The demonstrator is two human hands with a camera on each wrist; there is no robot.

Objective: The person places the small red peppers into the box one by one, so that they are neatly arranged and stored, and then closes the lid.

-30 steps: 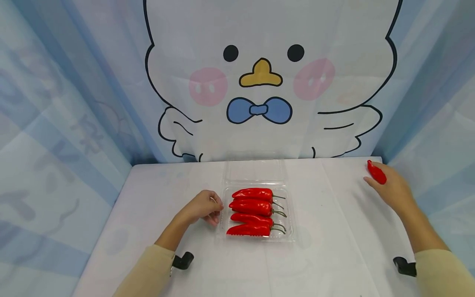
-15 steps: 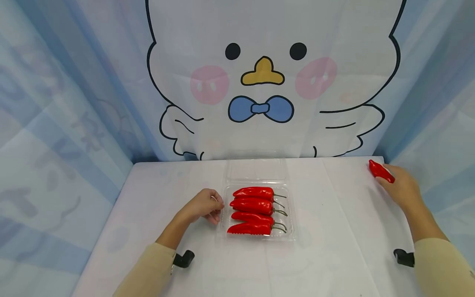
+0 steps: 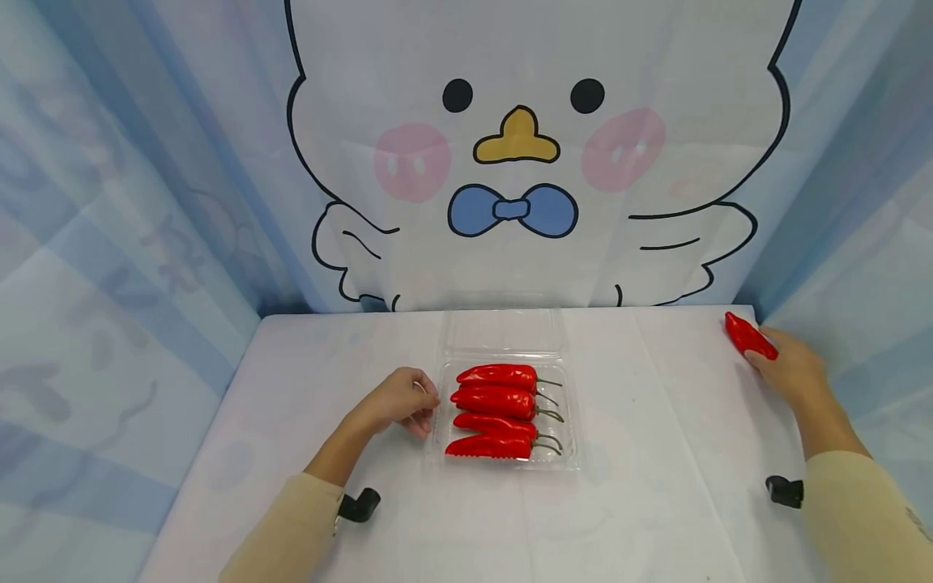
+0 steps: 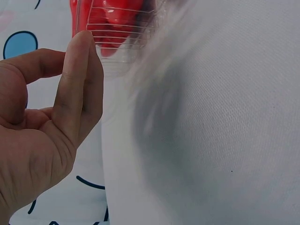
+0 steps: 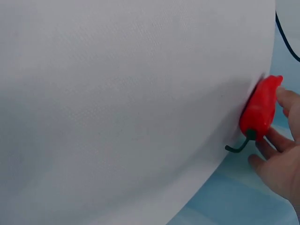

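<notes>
Several red chili peppers (image 3: pixel 498 402) lie side by side in a clear plastic box (image 3: pixel 552 463), green stems pointing right. My left hand (image 3: pixel 399 403) is at the left rim of this box; in the left wrist view its fingertips (image 4: pixel 83 40) are at the box's edge. Near the far right corner of the table is another red chili pepper (image 3: pixel 748 335), its tip pointing away to the left. My right hand (image 3: pixel 794 368) is just right of it. In the right wrist view, one fingertip touches this pepper (image 5: pixel 258 108), while the other fingers spread loosely beside its stem.
The box's clear lid (image 3: pixel 503 334) lies folded back behind it. A white cloth covers the table (image 3: pixel 641 486). Its right edge runs close to the right hand. Curtains with a cartoon print (image 3: pixel 510 259) hang behind and at both sides.
My right hand has shifted a little to the right, and more of the separate pepper shows. My left hand and the box keep nearly the same place.
</notes>
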